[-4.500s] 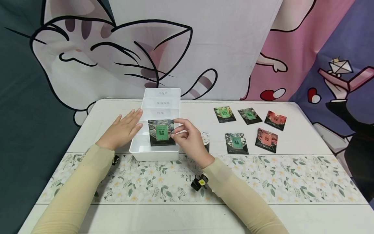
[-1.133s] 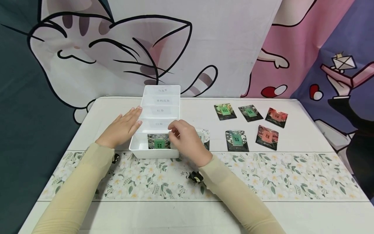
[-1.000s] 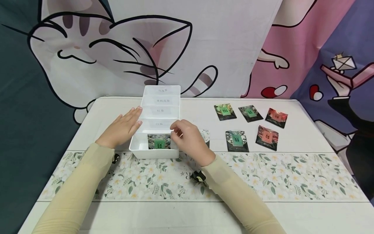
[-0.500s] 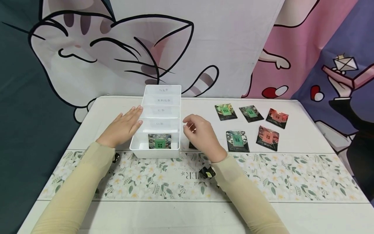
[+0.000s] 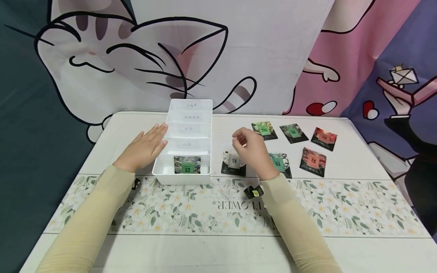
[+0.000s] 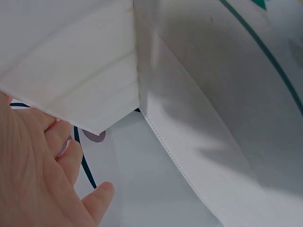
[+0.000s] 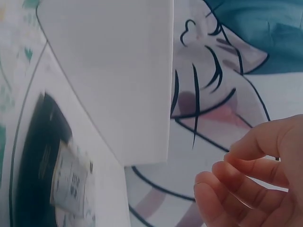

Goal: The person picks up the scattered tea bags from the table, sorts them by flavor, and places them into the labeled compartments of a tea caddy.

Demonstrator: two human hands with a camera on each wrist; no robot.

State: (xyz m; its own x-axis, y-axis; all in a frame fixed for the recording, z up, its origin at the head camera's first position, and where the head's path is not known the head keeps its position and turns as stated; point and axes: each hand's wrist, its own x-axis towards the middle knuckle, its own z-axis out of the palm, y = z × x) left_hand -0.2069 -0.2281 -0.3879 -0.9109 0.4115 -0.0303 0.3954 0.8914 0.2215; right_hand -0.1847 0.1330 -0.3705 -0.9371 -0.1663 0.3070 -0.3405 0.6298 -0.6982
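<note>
A white divided box (image 5: 181, 179) stands on the table, with handwritten labels in its rear compartments. In its front compartment a black tea sachet with a green label (image 5: 187, 165) leans upright. My left hand (image 5: 141, 149) rests along the box's left side, fingers straight; in the left wrist view its fingertips touch the box wall (image 6: 85, 61). My right hand (image 5: 256, 153) hovers right of the box, fingers loosely curled and holding nothing. Below and left of it lies a tea sachet with a white label (image 5: 233, 163). The right hand partly hides a green-labelled sachet with white flowers (image 5: 280, 163).
Farther right lie two red-labelled sachets, one behind (image 5: 324, 138) and one in front (image 5: 313, 162). Two green-labelled sachets, one yellow-green (image 5: 264, 130) and one darker (image 5: 293, 133), lie toward the back. A cartoon-printed cloth (image 5: 273, 57) hangs behind the table.
My right hand has let go of the green-labelled sachet, now lowered into the front compartment, and has moved right, uncovering the white-labelled sachet. The left hand has stayed at the box.
</note>
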